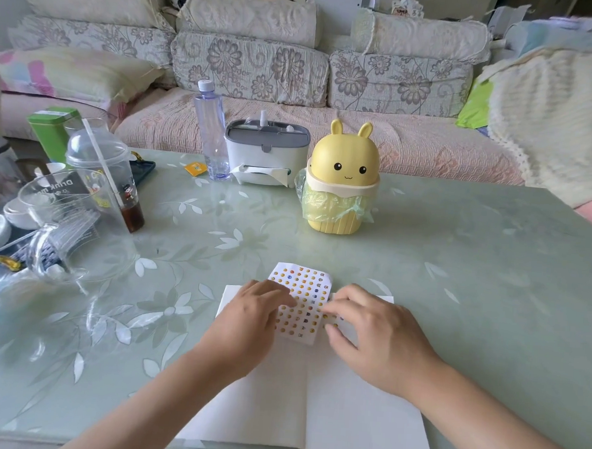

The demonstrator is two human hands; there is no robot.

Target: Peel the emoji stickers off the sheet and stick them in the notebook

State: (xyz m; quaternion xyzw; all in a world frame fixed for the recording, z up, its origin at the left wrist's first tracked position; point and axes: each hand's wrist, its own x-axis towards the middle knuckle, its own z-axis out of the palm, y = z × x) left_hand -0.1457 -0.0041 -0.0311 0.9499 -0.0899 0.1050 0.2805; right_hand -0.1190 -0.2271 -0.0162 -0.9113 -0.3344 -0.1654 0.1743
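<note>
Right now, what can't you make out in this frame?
- Head view: right hand fingertips cover the sticker sheet edge; whether a sticker is pinched is unclear.
- Left hand hides the sheet's left side.
- Emoji designs too small.
- Notebook near edge is hard to make out.

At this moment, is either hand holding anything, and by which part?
The left hand pins the sticker sheet by its left side onto the notebook. The right hand has fingertips at the sheet's right edge; a grip cannot be told.

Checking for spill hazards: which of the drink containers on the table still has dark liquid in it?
The dome-lidded plastic cup with the straw, at the left; the capped water bottle looks clear.
</note>
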